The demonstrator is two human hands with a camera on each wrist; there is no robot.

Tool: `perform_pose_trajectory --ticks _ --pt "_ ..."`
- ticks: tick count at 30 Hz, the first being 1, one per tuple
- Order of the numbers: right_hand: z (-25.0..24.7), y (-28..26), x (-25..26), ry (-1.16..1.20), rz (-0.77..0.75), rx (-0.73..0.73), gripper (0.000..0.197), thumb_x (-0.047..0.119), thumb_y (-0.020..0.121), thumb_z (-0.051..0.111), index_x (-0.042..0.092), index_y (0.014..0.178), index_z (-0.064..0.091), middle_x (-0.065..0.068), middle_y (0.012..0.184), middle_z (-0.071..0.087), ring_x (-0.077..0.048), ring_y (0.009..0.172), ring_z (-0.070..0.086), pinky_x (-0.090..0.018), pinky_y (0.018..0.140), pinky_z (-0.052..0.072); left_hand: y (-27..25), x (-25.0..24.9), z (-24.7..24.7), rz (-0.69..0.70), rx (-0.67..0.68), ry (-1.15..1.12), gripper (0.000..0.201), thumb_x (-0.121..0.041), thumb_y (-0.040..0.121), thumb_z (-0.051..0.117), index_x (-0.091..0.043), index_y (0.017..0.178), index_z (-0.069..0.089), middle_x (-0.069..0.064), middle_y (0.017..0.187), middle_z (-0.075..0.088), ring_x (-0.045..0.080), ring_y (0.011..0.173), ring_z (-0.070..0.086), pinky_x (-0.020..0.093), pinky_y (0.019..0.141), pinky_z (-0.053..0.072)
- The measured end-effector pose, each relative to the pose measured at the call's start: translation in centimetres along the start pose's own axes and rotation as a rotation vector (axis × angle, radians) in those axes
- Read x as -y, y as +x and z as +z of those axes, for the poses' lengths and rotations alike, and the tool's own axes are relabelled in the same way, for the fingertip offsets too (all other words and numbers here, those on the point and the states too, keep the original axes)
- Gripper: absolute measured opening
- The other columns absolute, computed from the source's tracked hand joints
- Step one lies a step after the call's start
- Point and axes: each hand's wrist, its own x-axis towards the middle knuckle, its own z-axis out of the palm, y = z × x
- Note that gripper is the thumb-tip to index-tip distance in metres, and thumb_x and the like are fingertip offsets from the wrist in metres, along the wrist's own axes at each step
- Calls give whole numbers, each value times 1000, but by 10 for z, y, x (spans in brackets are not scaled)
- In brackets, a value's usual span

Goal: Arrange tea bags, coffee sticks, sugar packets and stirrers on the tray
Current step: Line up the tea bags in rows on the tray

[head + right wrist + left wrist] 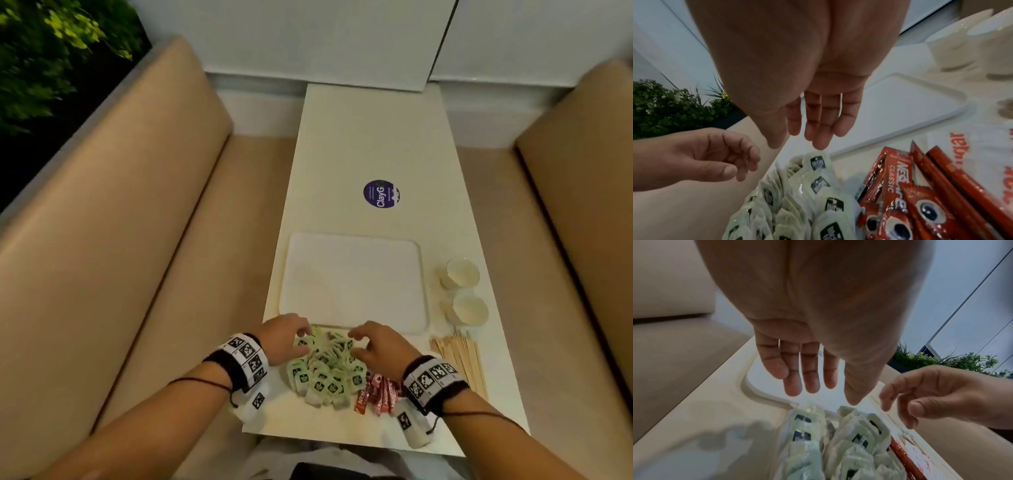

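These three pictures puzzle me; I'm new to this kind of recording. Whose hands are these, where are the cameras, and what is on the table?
A person wears three cameras: one on the head and one on each wrist. The head view looks down at a white table. On it lie an unfilled white tray, a heap of green tea bags, red coffee sticks, wooden stirrers and two paper cups. The wrist views look along each palm. The left hand and right hand reach over the tea bags; no firm grip shows yet.
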Motion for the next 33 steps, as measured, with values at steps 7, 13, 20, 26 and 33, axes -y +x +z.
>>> perform_pose_trajectory --ticks 7,13,20,26,33 --pt "18 28 3 -81 45 -23 40 34 98 61 25 137 59 2 133 58 -14 102 63 -33 98 49 12 2 7 -42 -95 -41 37 -36 92 69 -26 126 60 -7 117 56 8 87 54 26 85 47" --pt "25 41 12 -89 50 -54 38 39 98 59 23 132 63 0 133 59 -19 112 62 -34 99 49 18 24 9 -153 -79 -68 51 -44 88 70 -25 133 55 -2 125 56 14 96 57 33 91 50" --pt "34 65 35 -123 39 -97 34 37 97 60 20 124 70 -4 129 66 -24 116 61 -40 101 49 17 30 25 -173 -21 -221 51 -40 88 73 -20 132 58 -4 114 66 14 99 63 35 93 54" --pt "47 78 43 -136 83 -19 34 28 99 55 17 130 66 -7 121 72 -26 109 66 -41 98 52 20 31 35 -202 -23 -288 51 -37 86 76 -17 131 61 0 108 65 17 101 63 33 93 52" --pt "57 83 41 -287 45 -56 31 26 96 56 25 125 68 2 109 75 -23 107 64 -40 105 41 20 37 41 -187 -67 -334 30 -25 84 79 -23 112 68 -7 85 62 15 83 60 32 83 52"
